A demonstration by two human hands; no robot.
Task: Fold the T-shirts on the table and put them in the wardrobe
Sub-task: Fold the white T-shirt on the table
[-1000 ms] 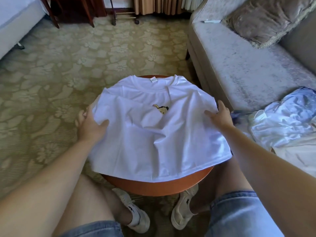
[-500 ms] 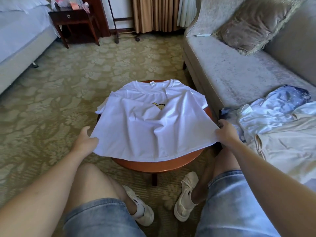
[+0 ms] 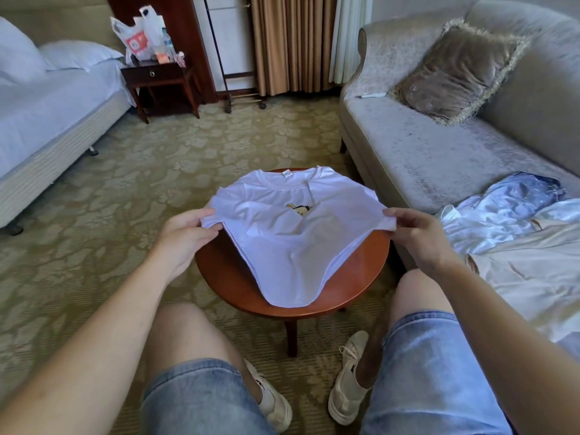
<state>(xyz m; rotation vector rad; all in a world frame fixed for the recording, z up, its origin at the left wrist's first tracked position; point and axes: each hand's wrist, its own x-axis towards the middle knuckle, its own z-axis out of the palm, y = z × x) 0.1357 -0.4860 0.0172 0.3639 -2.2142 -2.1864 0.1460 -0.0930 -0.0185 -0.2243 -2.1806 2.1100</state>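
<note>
Sagging T-shirt point(image 3: 282, 246): collar away from us, lengthwise toward us.
Left hand point(image 3: 185, 237): pinching its left corner.
Right hand point(image 3: 420, 237): pinching its right corner.

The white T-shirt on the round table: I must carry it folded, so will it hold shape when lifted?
Probably floppy: the white fabric T-shirt sags in a curve between the left hand and right hand pinching its corners. Likely light: fingertip pinches seem enough. Its lower part lies limp on the round brown wooden table.

White T-shirt point(image 3: 292, 246) (small print) — hem corners lifted, sagging over round table point(image 3: 361, 277).
</note>
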